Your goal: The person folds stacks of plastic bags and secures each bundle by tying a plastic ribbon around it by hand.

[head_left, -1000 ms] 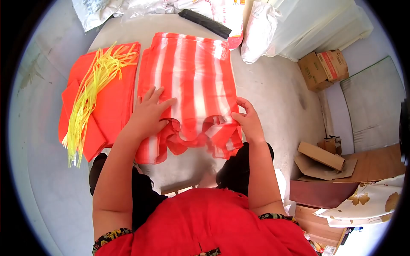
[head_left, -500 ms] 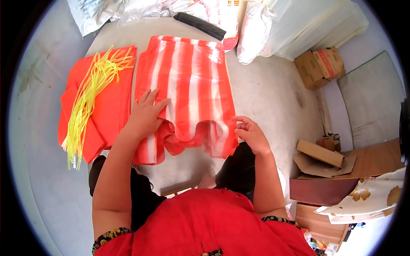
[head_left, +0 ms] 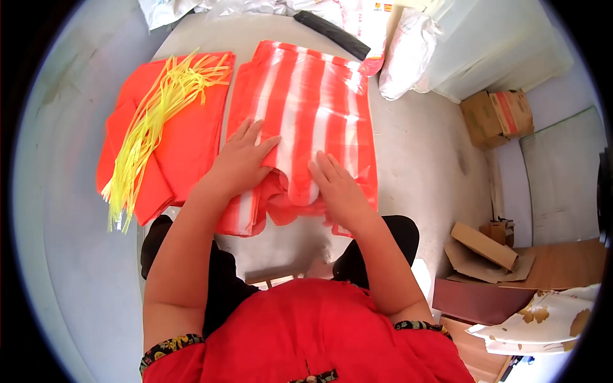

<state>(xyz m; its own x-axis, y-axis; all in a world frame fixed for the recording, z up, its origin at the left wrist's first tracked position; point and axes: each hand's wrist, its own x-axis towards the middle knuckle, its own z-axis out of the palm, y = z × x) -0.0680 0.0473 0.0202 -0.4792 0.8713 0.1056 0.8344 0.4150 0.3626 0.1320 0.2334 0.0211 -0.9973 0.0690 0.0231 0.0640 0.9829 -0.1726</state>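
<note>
Cardboard box [head_left: 498, 118] at the right by the wall, contents hidden from me. White sack [head_left: 408, 54] beyond the work looks bulky, can't tell what's inside. Loose cardboard [head_left: 484, 252] lies bent and unfolded on a brown surface lower right.

Striped plastic stack [head_left: 306, 96] in front of me: red-orange and white stripes running away from me, glossy, several thin layers, near edge rumpled with curved cut-outs, far edge fairly straight. Black roll [head_left: 332, 34] sits just past that far edge. To its left, just beside, plain red stack [head_left: 188, 137] with a bunch of yellow strips [head_left: 150, 121] across the top.

Striped stack lies under both my hands. Left hand [head_left: 242, 159]: palm down, fingers and thumb spread, resting on its near left part. Right hand [head_left: 341, 188]: fingers extended, close together, laid on the near part right of middle, beside the cut-out; neither hand is closed round the plastic
</note>
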